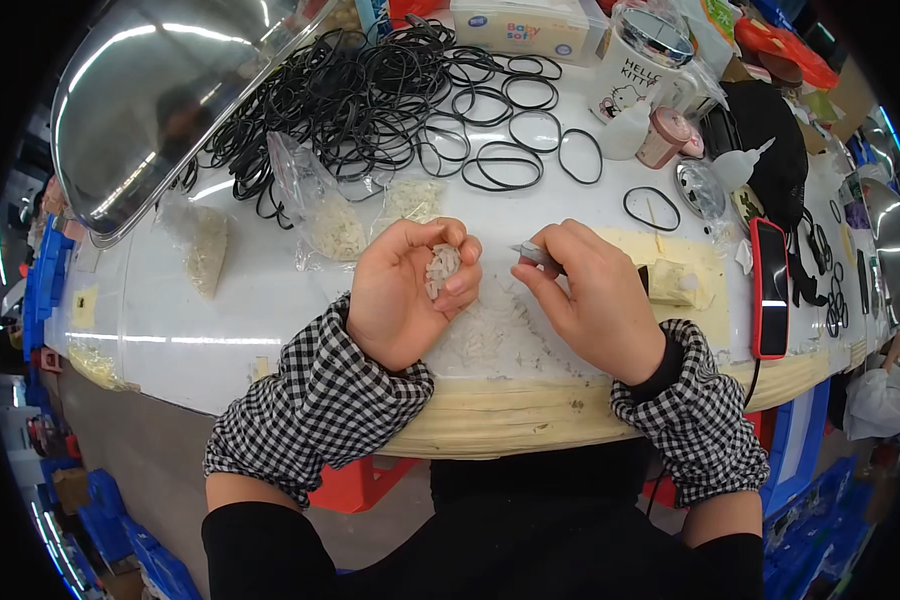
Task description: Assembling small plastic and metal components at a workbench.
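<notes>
My left hand is cupped, palm up, with its fingers curled round a heap of small whitish pieces. To its right, my right hand pinches a small grey piece between thumb and fingers; its exact kind is too small to make out. The two hands are apart, just above the white table. More pale translucent bits lie scattered on the surface between them. Beyond my left hand lie clear plastic bags with similar small pieces inside.
A tangled pile of black rubber rings fills the far side, beside a large shiny metal dome. On the right are a red-framed phone, a white cup and a pink jar. Yellowish tape covers the near edge.
</notes>
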The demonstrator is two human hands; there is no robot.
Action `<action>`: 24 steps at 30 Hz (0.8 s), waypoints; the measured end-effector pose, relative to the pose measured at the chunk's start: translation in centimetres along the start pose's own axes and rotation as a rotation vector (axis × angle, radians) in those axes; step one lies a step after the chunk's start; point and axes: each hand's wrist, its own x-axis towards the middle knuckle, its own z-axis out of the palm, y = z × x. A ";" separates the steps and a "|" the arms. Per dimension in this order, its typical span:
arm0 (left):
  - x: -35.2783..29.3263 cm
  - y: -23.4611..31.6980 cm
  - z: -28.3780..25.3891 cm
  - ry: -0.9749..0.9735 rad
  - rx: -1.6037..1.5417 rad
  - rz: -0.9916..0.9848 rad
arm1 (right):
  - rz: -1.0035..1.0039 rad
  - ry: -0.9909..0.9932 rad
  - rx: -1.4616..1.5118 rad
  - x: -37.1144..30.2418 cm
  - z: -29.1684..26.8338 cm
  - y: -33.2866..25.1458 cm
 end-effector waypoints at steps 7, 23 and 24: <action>-0.1 0.1 0.2 0.082 0.083 0.031 | -0.058 -0.109 -0.127 -0.2 1.0 0.1; 0.0 -0.8 0.5 0.070 0.375 -0.129 | -0.262 0.279 -0.191 0.2 1.0 -1.1; 0.0 -0.8 0.6 0.055 0.366 -0.131 | -0.288 0.294 -0.200 0.1 1.0 -1.0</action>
